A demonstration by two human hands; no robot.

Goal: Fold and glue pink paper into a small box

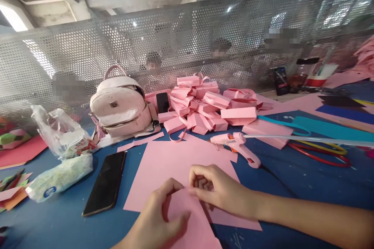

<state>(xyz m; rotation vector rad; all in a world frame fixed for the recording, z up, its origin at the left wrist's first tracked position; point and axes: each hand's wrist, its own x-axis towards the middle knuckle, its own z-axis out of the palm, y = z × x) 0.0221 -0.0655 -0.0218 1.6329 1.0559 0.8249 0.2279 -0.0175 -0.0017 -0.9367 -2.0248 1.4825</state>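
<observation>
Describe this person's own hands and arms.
Each grip is an ungloved human hand; neither the left hand nor right hand shows a ring or bracelet. The slender right forearm shows no sleeve, watch or marking up to the frame's edge. The left forearm is mostly off-camera.

Hands: two, left hand and right hand. Pink sheet between hands: one. Larger pink sheet underneath: one. Glue gun: one. Backpack: one. Phones: three, comprising one large phone, one smaller phone beside the backpack and one upright phone. Clear plastic bag: one. Soft packet: one. Dark-lidded jar: one. Folded pink pieces, heaped: more than ten (overlapping too closely for an exact total). Table: one.
</observation>
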